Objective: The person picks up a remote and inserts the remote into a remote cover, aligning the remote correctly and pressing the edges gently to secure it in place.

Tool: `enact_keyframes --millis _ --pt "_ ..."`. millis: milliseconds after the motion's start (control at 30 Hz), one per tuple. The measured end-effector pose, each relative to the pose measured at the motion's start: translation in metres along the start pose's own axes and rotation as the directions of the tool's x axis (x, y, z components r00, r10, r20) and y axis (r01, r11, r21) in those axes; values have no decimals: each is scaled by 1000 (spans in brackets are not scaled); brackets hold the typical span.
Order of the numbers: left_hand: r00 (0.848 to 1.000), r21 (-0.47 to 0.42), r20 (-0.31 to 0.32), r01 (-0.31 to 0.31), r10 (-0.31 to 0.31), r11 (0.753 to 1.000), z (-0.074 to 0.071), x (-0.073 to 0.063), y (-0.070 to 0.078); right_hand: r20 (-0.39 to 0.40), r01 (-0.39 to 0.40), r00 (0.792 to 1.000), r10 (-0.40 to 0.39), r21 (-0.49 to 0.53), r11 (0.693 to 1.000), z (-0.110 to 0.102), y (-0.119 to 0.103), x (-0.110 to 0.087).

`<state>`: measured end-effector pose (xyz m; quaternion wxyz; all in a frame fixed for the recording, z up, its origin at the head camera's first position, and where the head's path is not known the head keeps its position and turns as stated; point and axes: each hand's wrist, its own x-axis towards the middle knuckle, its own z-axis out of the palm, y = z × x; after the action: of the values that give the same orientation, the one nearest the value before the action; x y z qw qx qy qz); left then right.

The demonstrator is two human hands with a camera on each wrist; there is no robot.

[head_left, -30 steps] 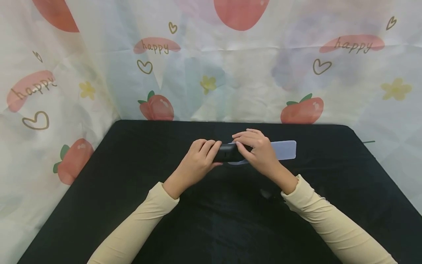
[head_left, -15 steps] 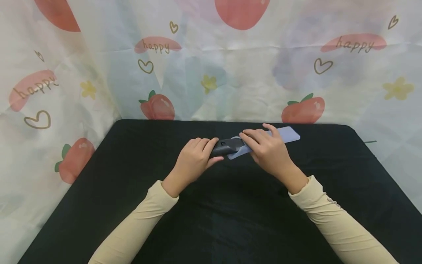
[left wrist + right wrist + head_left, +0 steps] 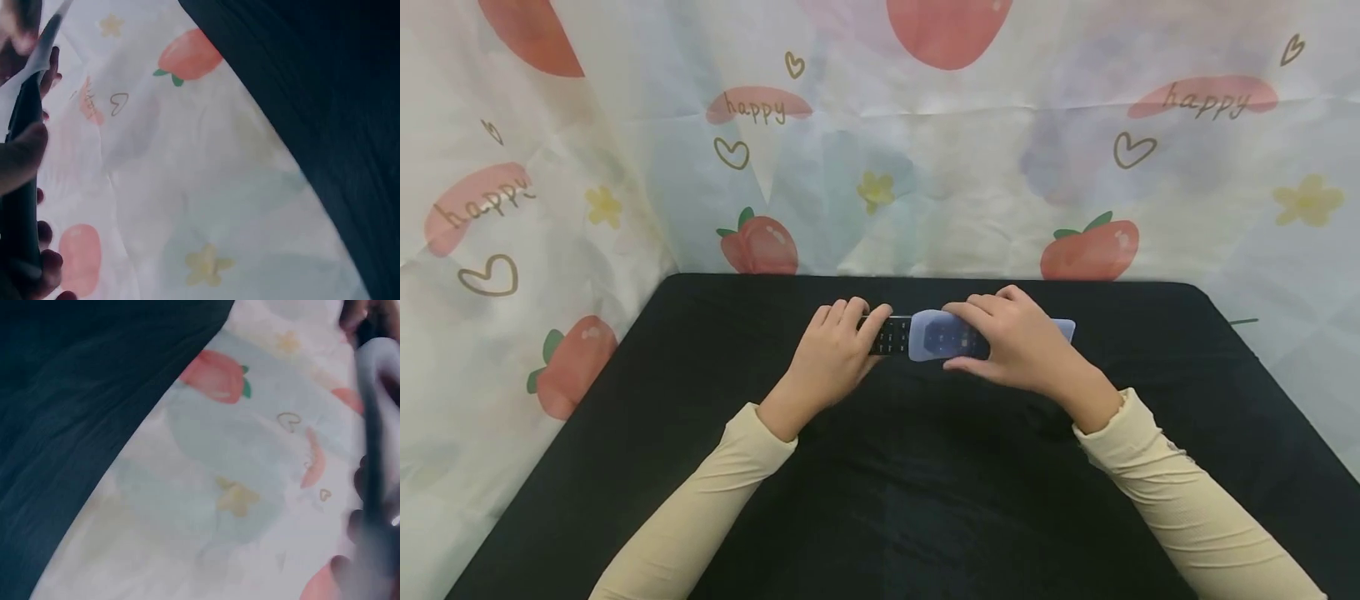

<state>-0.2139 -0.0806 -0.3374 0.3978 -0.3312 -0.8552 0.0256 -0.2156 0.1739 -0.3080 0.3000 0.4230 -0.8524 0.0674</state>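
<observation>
A black remote control (image 3: 892,336) with rows of buttons lies level between the two hands in the head view. My left hand (image 3: 837,354) grips its left end, thumb on the near side. Over the remote's right part sits a translucent bluish sleeve (image 3: 928,335), the buttons showing dimly through it. My right hand (image 3: 1018,342) holds this sleeve from above, fingers on the far edge and thumb on the near one. The sleeve's tail end pokes out beyond the right hand. In the left wrist view the remote (image 3: 24,112) appears edge-on, with the whitish sleeve around its upper end.
A black cloth covers the table (image 3: 880,500) beneath the hands. Behind and to the left hangs a pale curtain (image 3: 955,192) printed with peaches, hearts and flowers, meeting the table's back edge.
The remote has turned from its plain back to its button face. The sleeve now covers more of its right part, and the right hand has shifted right onto the sleeve.
</observation>
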Motion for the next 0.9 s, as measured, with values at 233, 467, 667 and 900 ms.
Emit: enact_keyframes --millis 233,467,667,900 --pt "994 -90 105 17 -8 996 -3 -5 -1 -21 0 1000 -1 -84 996 -1 4 -7" --pt "992 -130 118 51 -36 990 -2 -5 0 -193 47 980 -56 -49 998 2 0 -6" --pt "993 -175 84 94 -80 980 -1 -3 3 -461 179 854 -241 -175 968 16 -9 -1" --pt "994 -180 39 106 -100 978 -2 -1 8 -534 246 776 -335 -234 941 26 -13 -1"
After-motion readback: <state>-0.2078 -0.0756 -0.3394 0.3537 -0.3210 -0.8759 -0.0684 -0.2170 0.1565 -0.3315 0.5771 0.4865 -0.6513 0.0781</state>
